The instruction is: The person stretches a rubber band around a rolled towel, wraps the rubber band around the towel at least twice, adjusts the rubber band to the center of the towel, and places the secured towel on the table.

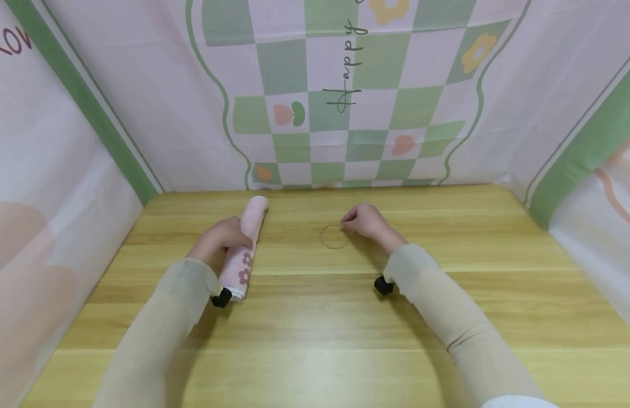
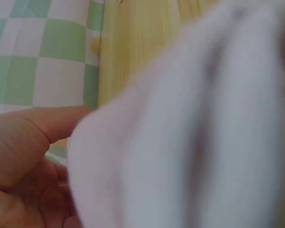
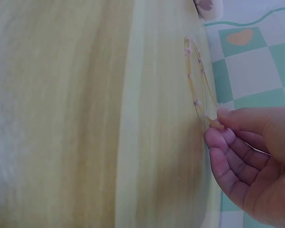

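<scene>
A rolled pink towel (image 1: 242, 262) with darker flower prints lies at a slant on the left of the wooden table. My left hand (image 1: 224, 235) grips it around the middle, thumb across its near side. Close up in the left wrist view, the blurred towel (image 2: 175, 156) hides part of the fingers. To the right, thumb and fingertips of my right hand (image 1: 365, 220) pinch a thin tan rubber band (image 1: 321, 238) by one side. The band hangs as an open loop, apart from the towel. In the right wrist view small pale flecks dot the rubber band (image 3: 190, 78).
The wooden table (image 1: 315, 334) ends at a cloth backdrop (image 1: 327, 147) with green and white checks. Further cloth panels rise at the left (image 1: 65, 187) and right (image 1: 595, 238). Black wrist cameras sit under both sleeves.
</scene>
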